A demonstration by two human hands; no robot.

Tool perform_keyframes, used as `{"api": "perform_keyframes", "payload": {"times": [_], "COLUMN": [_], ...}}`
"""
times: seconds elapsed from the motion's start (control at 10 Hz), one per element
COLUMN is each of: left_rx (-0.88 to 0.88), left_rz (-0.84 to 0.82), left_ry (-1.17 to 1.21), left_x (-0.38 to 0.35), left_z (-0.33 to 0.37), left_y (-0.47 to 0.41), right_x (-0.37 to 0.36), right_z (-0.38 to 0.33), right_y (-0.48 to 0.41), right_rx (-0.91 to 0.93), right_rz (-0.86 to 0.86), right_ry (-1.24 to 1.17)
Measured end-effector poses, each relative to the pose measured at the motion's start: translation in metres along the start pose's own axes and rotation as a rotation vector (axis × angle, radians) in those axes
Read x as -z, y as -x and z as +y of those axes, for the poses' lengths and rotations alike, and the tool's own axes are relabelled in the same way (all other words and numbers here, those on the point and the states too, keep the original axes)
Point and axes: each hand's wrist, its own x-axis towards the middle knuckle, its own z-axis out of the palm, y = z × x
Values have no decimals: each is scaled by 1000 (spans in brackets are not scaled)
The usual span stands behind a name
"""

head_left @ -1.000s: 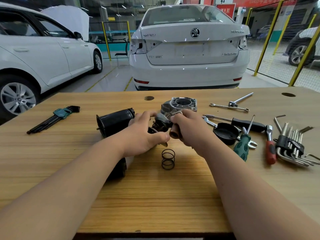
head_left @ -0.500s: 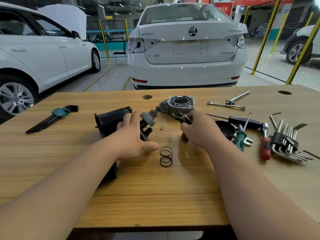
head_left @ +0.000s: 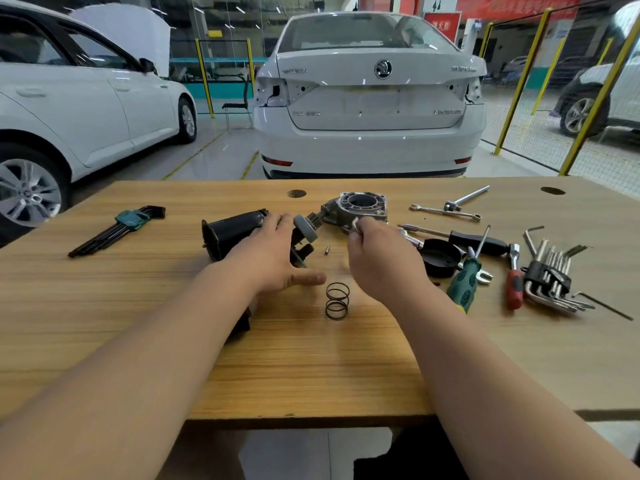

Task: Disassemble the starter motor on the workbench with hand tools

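The black cylindrical starter motor body (head_left: 232,233) is touched, mid wooden workbench (head_left: 138,306), by the straight-fingered left hand (head_left: 273,258); a small silvery part (head_left: 355,224) is pinched by the right hand (head_left: 377,261) beside the grey aluminium housing (head_left: 360,206)

**Car workshop bay behind a wooden bench**

The wooden workbench (head_left: 311,375) lies under the grip. Straight beyond the grip a white Skoda saloon (head_left: 370,109) stands tail-on upon a glossy grey floor (head_left: 221,157) marked with yellow lines. Beyond and left of the grip is a second white car (head_left: 86,109), its bonnet raised. Beyond and right, yellow fence posts (head_left: 520,81) carry mesh, with another car (head_left: 585,116) behind them.
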Motion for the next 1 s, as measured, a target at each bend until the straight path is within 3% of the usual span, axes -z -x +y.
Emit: {"api": "perform_keyframes", "payload": {"times": [0.1,0.2,0.3,0.4,0.5,0.8,0.9,1.0], "left_rx": [-4,57,134,143,170,151,181,260], "left_rz": [175,181,-24,19,101,748,728,656], "left_ry": [9,-101,-67,2,126,486,534,647], "left_x": [19,18,4,2,-3,-36,-57,-63], "left_z": [-9,-33,-46,-40,-27,12,-5,-12], "left_y": [17,59,99,102,90,40,53,60], "right_x": [2,5,5,5,3,-4,-8,0], "right_z": [12,19,17,16,19,28,27,17], "right_y": [11,22,33,42,48,41,36,29], "right_rx": [-110,-133,-163,-223,-249,-252,-186,-233], "right_rz": [-129,-96,18,15,-29,49,-14,74], "right_ry": [-21,-149,-282,-354,-334,-186,-129,-397]}}
